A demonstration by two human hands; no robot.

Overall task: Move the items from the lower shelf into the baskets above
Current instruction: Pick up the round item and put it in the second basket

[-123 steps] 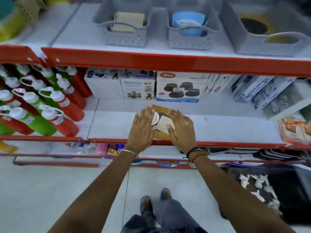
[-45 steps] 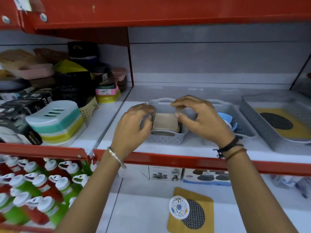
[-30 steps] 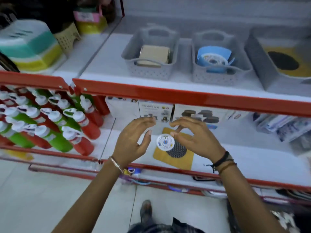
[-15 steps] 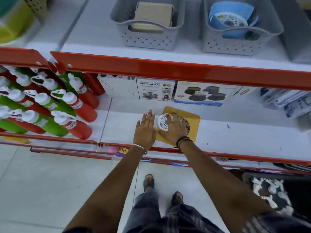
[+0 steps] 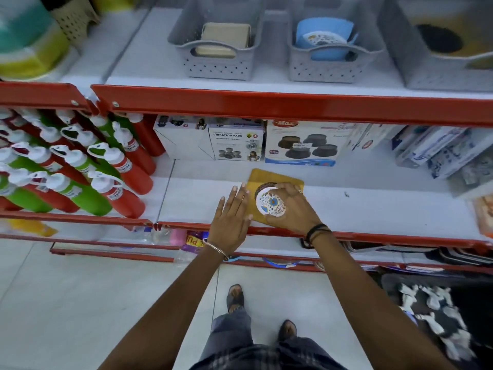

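A yellow mat (image 5: 277,176) with a dark mesh circle and a round white patterned label (image 5: 270,202) lies on the lower shelf (image 5: 373,209) near its front edge. My right hand (image 5: 293,212) rests on the mat with its fingers curled around the label, gripping it. Flat on the shelf beside it, my left hand (image 5: 232,222) has its fingers spread and touching the mat's left edge. On the shelf above, the left grey basket (image 5: 216,66) holds a beige item (image 5: 224,38), the middle basket (image 5: 325,70) a blue mat (image 5: 322,36), and the large right basket (image 5: 426,73) a yellow mat.
Red and green bottles (image 5: 80,177) lie stacked on the lower shelf at the left. Product boxes (image 5: 301,145) stand at its back and packets (image 5: 440,153) at the right. A red shelf rail (image 5: 266,105) runs between the two levels. My feet stand on the tiled floor.
The beige item went into the left basket, then both hands dropped to the yellow mat. Since half a second ago my right hand has curled around the label, which now shows.
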